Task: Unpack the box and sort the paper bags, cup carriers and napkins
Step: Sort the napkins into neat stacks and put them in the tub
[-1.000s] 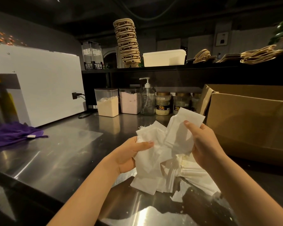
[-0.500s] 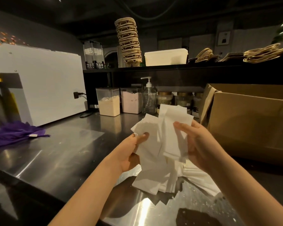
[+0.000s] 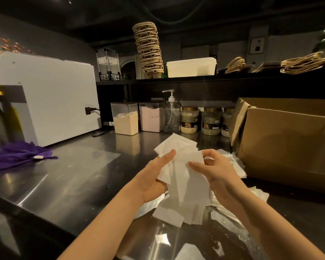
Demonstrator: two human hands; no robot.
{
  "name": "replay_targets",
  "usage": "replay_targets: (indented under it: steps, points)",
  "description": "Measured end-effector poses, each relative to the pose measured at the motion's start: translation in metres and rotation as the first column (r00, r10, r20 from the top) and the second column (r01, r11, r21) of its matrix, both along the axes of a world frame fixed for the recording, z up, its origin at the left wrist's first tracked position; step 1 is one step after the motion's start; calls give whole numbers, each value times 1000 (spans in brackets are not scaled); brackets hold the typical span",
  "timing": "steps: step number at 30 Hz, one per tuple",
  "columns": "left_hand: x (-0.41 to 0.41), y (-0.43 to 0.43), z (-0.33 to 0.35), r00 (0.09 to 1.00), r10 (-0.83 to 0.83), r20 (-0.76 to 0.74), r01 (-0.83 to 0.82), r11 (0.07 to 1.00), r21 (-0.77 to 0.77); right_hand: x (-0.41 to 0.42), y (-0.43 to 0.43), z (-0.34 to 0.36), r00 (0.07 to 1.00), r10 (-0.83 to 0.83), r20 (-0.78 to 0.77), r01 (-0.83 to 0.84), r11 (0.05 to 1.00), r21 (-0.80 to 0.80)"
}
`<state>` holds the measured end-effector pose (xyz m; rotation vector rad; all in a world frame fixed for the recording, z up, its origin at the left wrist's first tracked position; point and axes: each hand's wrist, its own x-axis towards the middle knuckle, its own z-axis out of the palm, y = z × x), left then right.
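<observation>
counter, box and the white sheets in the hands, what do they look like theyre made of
Counter: likely stainless steel with a glossy brushed finish, going by its grey sheen and streaky bright reflections.
Box: brown cardboard, matte, with a creased, bent flap.
Napkins: probably thin white tissue paper, matte and soft, since the sheets bend and crumple where they are held.

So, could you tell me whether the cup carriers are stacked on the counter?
No, the cup carriers stand on the upper shelf.

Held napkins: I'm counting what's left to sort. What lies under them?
More loose napkins piled on the steel counter, spreading toward the cardboard box. The held bundle, left hand and right hand cover the pile's middle.
</observation>
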<state>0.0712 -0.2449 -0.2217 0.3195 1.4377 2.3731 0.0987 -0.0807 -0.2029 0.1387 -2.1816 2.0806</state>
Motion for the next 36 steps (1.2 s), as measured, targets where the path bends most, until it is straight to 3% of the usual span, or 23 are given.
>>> replay_targets:
  steps: [4,8,14,26,32,36]
  points:
    - [1,-3,-1,999,-31,-11,31,999,29,0,1,-2,997,-57,-51,57,998,9]
    - [-1,-3,0,998,45,-50,-45,999,1,-2,3,-2,996,-79,-48,78,997,-23]
    - [-1,-1,-1,1000,-17,-14,17,999,43,-5,8,3,994,-109,-19,101,966,-239]
    - [3,8,-5,989,-100,-111,89,991,-96,-5,-1,-6,981,-174,-90,166,982,-90]
    - [3,10,-6,983,21,-182,-45,991,-128,-3,-3,-3,989,-94,-112,83,991,-102]
    - [0,6,-6,983,84,-162,-94,994,-58,-12,5,2,981,-187,42,191,974,-118]
